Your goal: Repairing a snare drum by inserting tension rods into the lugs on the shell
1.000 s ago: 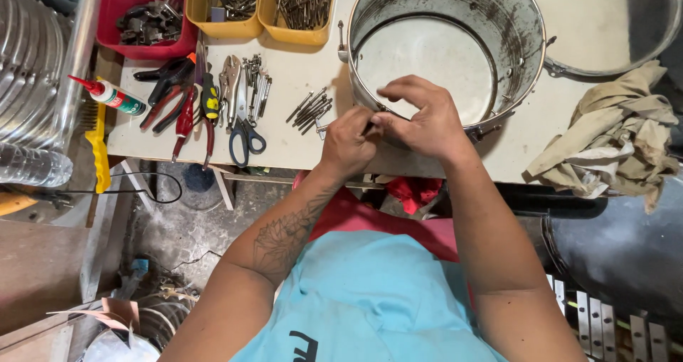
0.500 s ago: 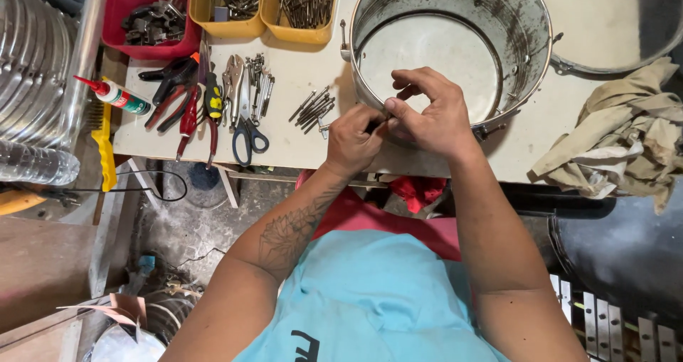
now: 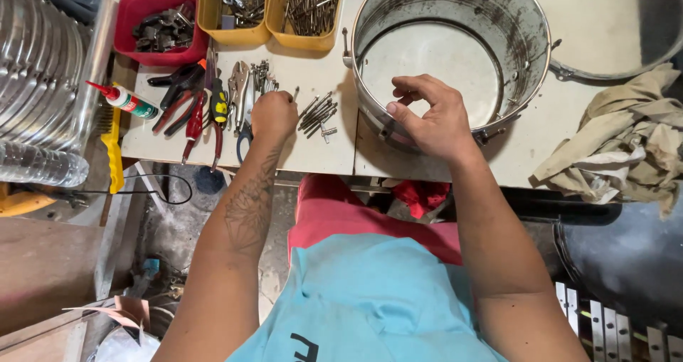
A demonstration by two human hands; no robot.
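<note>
I've got the left hand (image 3: 274, 114) down w/ fingers curled shut on the desk (image 3: 320, 152) beside the loose screws (image 3: 318, 113) nr the front edge, right hand (image 3: 434, 120) fingers half-open, resting on the metal drum shell's (image 3: 455, 45) near rim.

On the table (image 3: 313, 155), bins (image 3: 235, 9) sit at eleven o'clock, pliers (image 3: 192, 106) at nine, loose screws (image 3: 318, 113) centre, the drum (image 3: 455, 20) at one, rags (image 3: 626, 141) at three.
</note>
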